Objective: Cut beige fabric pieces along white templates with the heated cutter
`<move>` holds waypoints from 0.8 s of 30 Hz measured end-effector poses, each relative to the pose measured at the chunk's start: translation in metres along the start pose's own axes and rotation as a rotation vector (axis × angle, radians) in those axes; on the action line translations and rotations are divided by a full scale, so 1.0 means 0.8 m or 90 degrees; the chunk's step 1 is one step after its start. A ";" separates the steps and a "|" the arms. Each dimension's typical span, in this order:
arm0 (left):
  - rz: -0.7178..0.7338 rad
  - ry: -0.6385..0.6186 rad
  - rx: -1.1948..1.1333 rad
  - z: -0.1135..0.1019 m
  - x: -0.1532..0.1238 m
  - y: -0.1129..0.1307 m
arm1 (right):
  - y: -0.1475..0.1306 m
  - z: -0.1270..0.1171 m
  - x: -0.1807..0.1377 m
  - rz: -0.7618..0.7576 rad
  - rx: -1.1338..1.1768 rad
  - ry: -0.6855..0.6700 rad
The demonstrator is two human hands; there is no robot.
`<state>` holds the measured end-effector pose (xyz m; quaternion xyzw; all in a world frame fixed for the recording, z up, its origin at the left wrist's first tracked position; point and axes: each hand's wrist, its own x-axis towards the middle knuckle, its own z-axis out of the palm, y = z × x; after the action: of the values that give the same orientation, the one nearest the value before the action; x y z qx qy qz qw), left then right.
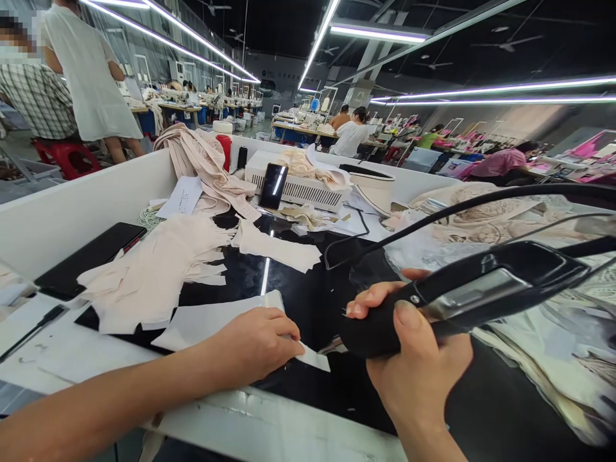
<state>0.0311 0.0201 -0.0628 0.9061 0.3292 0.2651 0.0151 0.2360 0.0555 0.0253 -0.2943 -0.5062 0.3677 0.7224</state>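
My right hand [416,359] is wrapped round a black corded handheld tool [462,292] with a silvery plate on its side. The tool's front end points down and left, close to the right end of a pale cut fabric piece [206,321] on the glossy black work surface [312,301]. On that piece rests my left hand [262,340], its fingers curled together and pressed onto the fabric near its right end. The exact fingertip contact is partly hidden. Left of it lies a stack of pale pink cut pieces [154,269], with another loose piece [279,247] beyond.
A dark phone [89,256] lies at the left, and another phone [273,186] leans against a white vented box [308,189]. Beige fabric [205,167] is heaped behind. The tool's black cable [433,218] arcs to the right above piled lace and fabric [568,346]. Co-workers sit farther off.
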 end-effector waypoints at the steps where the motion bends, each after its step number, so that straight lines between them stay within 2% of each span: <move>1: -0.001 0.004 0.000 0.000 0.000 0.000 | -0.001 -0.001 0.001 -0.004 0.004 -0.003; 11: -0.018 0.027 -0.014 -0.001 -0.005 -0.001 | -0.014 0.005 -0.016 -0.016 0.032 -0.035; 16: -0.028 0.007 -0.037 -0.007 -0.006 -0.002 | -0.008 0.012 -0.023 -0.014 0.017 -0.038; 24: -0.019 0.039 -0.080 -0.017 -0.007 -0.004 | 0.003 0.017 -0.031 0.013 0.058 -0.042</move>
<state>0.0190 0.0174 -0.0542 0.8899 0.3255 0.3126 0.0656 0.2170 0.0368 0.0150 -0.2542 -0.5093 0.4074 0.7142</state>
